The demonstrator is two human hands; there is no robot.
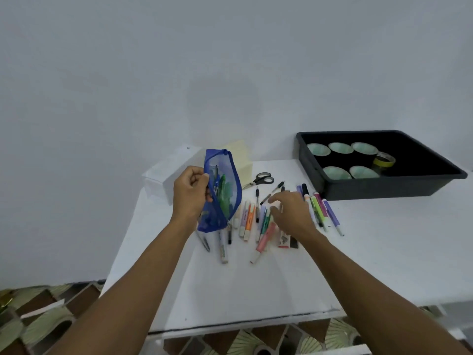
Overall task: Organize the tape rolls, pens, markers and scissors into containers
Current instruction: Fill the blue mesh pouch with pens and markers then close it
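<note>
Blue mesh pouch (226,201) was held up above the white table (256,290), tilted, zip open, mouth facing the right. Its rim was pinched by the left hand (190,193), fingers curled round the edge. Blue and green pens (222,190) were seen inside the pouch through the mesh.

Right hand (290,212) was held low over the loose pens, palm down and motion-blurred; whether anything was gripped could not be told.

Loose markers and pens were spread on the table between and under the hands:
- an orange highlighter (247,221) just right of the pouch
- a pink highlighter (265,239) nearer the person
- a white marker (223,249) below the pouch
- a thin black pen (272,192) lying aslant beyond the right hand
- a purple marker (331,213) and a yellow-green one (317,210) on the right side, near the tray

Scissors (261,179) with black handles were laid flat on the table beyond the pens, blades shut and pointing left, just beside a pale yellow box (243,160). A white box (169,175) was seen left of the yellow one, behind the left hand.

Black tray (384,192) was set at the far right of the table. Five tape rolls (340,147) with pale green cores were stood in it in two rows, and a yellow tape roll (384,161) was leaned just right of them
</note>
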